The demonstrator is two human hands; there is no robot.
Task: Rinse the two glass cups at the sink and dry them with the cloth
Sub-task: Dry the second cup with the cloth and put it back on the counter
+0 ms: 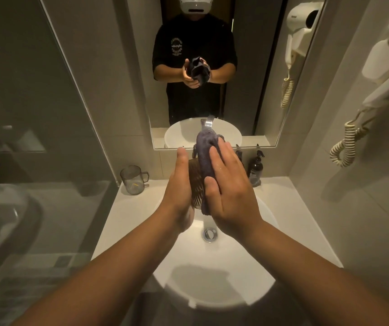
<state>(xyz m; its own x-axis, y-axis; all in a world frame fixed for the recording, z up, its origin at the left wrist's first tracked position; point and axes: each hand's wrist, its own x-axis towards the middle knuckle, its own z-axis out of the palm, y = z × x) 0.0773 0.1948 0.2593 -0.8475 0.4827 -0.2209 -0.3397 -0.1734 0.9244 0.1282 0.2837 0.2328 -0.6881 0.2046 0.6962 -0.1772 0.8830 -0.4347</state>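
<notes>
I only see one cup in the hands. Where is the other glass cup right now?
The other glass cup stands upright on the counter left of the sink, in the back corner by the glass partition, apart from both hands.

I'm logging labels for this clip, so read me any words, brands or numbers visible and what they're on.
None can be read.
Shirt in the mirror: round white print, reversed and too small.
Hair dryer in the mirror: small dark mark, blurred.
Dark bottle: no legible label.
Cup on the counter: yellow mark, not text.
</notes>
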